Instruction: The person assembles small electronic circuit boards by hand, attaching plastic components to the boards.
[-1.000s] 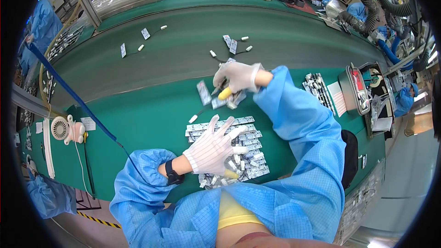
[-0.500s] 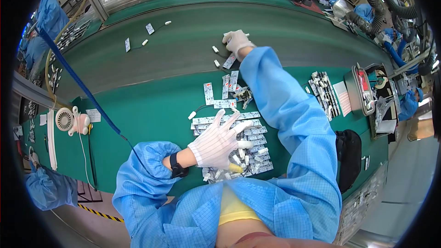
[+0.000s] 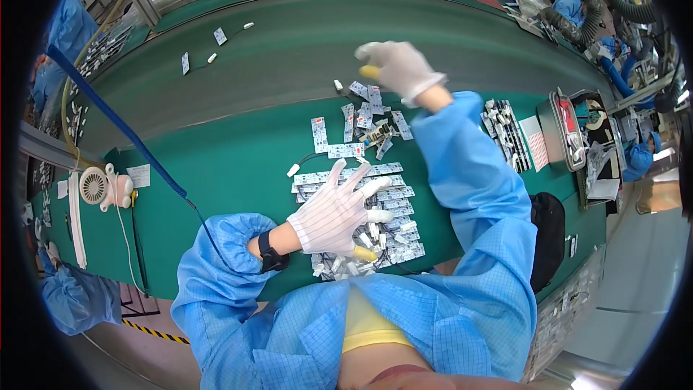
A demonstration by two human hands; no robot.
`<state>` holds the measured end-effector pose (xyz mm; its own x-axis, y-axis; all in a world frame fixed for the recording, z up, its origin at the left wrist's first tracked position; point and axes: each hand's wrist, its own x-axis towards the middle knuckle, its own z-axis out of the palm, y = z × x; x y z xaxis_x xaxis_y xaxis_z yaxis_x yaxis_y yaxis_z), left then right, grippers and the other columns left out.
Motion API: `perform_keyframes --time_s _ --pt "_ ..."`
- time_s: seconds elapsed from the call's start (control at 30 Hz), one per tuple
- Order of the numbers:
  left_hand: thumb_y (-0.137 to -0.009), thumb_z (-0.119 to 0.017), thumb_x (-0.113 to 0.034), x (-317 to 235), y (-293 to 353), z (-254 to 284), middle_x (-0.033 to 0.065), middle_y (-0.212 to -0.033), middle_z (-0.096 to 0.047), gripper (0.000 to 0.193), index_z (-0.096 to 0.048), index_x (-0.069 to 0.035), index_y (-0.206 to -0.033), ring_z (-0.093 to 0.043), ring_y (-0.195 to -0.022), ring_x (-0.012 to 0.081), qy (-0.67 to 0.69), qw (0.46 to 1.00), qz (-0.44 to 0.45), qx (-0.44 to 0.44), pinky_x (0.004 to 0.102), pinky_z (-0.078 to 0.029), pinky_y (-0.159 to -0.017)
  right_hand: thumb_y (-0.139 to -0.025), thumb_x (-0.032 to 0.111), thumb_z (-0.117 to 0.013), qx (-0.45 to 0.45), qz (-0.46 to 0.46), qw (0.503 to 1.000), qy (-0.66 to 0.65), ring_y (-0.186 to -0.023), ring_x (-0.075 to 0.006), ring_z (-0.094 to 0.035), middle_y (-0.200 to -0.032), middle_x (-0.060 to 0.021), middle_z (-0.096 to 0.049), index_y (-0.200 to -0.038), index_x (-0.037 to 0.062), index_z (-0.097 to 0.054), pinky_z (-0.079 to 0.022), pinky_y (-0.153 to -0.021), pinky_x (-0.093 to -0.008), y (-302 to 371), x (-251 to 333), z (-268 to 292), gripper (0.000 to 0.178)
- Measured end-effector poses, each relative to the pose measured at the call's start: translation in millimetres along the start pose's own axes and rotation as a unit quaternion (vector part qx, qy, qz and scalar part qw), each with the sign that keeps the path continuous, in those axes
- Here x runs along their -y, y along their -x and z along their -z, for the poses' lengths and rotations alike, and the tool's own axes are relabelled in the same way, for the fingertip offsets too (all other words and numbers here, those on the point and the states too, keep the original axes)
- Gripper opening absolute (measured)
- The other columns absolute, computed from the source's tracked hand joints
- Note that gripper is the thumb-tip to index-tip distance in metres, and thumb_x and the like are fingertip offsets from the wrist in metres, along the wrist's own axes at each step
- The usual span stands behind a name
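Observation:
My left hand (image 3: pixel 330 211), in a striped white glove, lies with fingers spread over rows of narrow white circuit boards (image 3: pixel 393 180). Short wires with white connectors (image 3: pixel 372 235) bunch beside its thumb. Farther up, my right hand (image 3: pixel 403 71), also gloved and slightly blurred, hovers above the dark conveyor belt; its thumb and fingers are apart, with nothing visible in them. Just left of and below it is a loose heap of small circuit boards (image 3: pixel 364 115), some overlapping at the belt's edge. One board (image 3: pixel 319 135) lies apart at the heap's left.
Two wired boards (image 3: pixel 185 63) sit on the belt (image 3: pixel 289 50) at the far left. A stack of board strips (image 3: pixel 505 133), a metal box (image 3: pixel 563 133) and a black bag (image 3: pixel 547 242) are on the right. A small fan (image 3: pixel 101 186) stands left; a blue coiled cord (image 3: pixel 119 126) crosses there.
My right hand has drawn back rightward from the belt, its fingers opening. More small boards now lie in the heap where it was. The left hand stays spread on the rows.

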<state>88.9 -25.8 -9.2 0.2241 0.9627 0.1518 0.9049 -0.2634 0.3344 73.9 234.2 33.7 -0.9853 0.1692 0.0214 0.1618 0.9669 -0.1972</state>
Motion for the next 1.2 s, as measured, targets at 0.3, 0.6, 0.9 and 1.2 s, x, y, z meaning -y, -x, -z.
perform_keyframes --time_s 0.3,0.6,0.9,1.2 --pt "-0.073 -0.068 -0.053 1 31 32 0.0104 -0.117 -0.060 0.052 -0.065 -0.013 -0.107 -0.052 -0.117 0.0339 0.087 0.973 -0.003 -0.214 0.0531 -0.034 -0.102 -0.087 0.005 -0.062 -0.163 -0.026 0.896 -0.413 -0.079 -0.0174 -0.066 -0.095 -0.0074 -0.065 -0.118 0.0036 -0.059 -0.053 -0.068 -0.0263 18 8 -3 0.032" --pt "-0.071 -0.080 -0.028 0 14 27 0.0130 -0.108 -0.066 0.070 -0.050 0.002 -0.126 -0.064 -0.101 0.0208 0.422 0.811 0.205 -0.350 0.0323 -0.050 -0.087 -0.068 0.004 -0.069 -0.219 0.198 0.934 -0.198 -0.082 -0.0244 -0.065 -0.098 -0.0075 -0.064 -0.106 0.0138 -0.064 -0.054 -0.071 -0.0322 107 80 -3 0.040" --pt "-0.077 -0.075 -0.022 0 21 29 0.0096 -0.092 -0.070 0.042 -0.063 -0.001 -0.111 -0.068 -0.078 0.0148 0.313 0.846 0.248 -0.353 0.0264 -0.053 -0.070 -0.081 0.044 -0.070 -0.300 0.172 0.886 -0.309 -0.110 -0.0237 -0.052 -0.119 -0.0133 -0.059 -0.138 0.0010 -0.037 -0.035 -0.100 -0.0392 115 80 1 0.079" --pt "-0.074 -0.078 -0.029 -3 25 42 0.0091 -0.080 -0.067 0.042 -0.064 -0.002 -0.102 -0.064 -0.065 0.0233 0.077 0.924 0.234 -0.293 0.0305 -0.050 -0.059 -0.068 0.011 -0.064 -0.299 0.201 0.926 -0.109 -0.112 -0.0274 -0.058 -0.121 -0.0072 -0.062 -0.124 0.0075 -0.055 -0.033 -0.101 -0.0538 125 105 -5 0.057"
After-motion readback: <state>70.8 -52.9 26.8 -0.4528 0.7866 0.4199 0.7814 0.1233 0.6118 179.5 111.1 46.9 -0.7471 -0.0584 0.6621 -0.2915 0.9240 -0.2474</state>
